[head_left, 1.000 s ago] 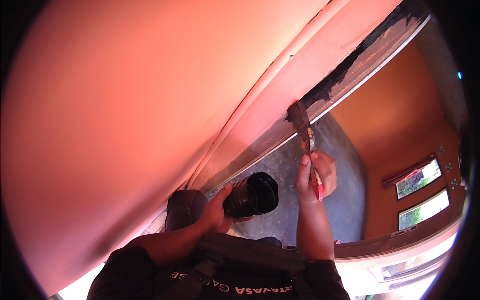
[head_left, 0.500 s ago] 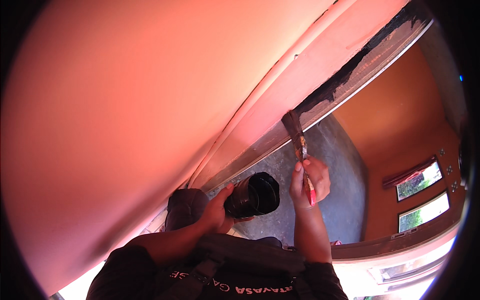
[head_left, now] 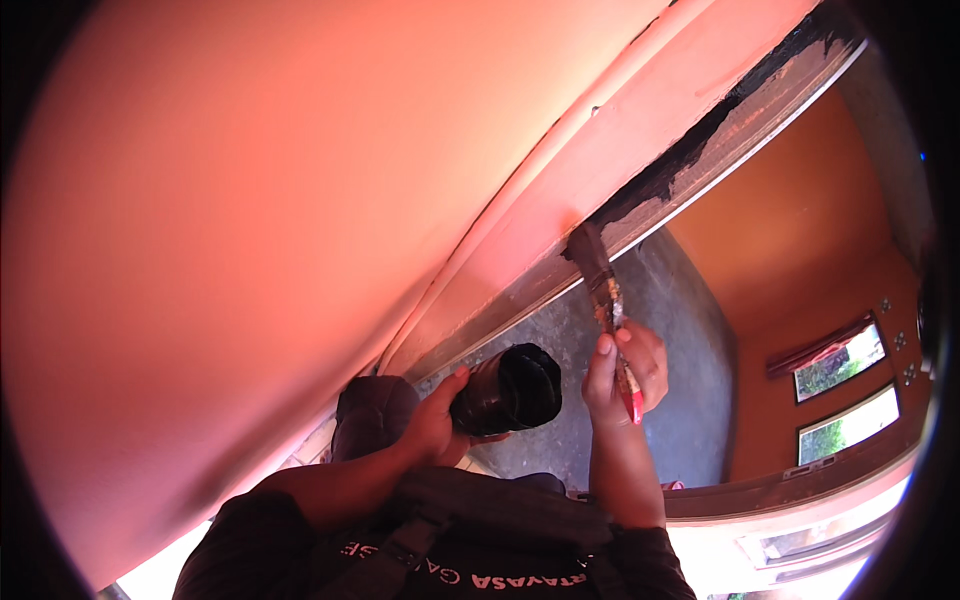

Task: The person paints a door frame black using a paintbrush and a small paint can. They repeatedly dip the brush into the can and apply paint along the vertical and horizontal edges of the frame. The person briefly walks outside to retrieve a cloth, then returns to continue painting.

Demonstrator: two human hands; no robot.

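My right hand (head_left: 628, 372) is closed round the handle of a paintbrush (head_left: 603, 285), which has a red end and a paint-smeared ferrule. Its dark bristles press on the brown frame board (head_left: 520, 298) beside the pink wall. Wet-looking black paint (head_left: 690, 158) runs along the upper stretch of that board, with a ragged edge; the lower stretch is duller brown. Below and left of the brush, my left hand (head_left: 438, 420) grips a black paint can (head_left: 505, 392) by its side, its open mouth tilted toward the right. The inside of the can looks dark, and the paint level cannot be made out.
The pink wall (head_left: 270, 200) fills the left, with a pipe-like ridge (head_left: 520, 170) along it. Beyond the board lie a grey floor (head_left: 690, 330) and an orange wall (head_left: 800, 190) with two windows (head_left: 847, 425). A black strap bag (head_left: 490, 500) hangs across my front.
The brush has shifted slightly right, its bristles now bent against the board. My right hand has moved a little right with it. My left hand and the can have barely moved.
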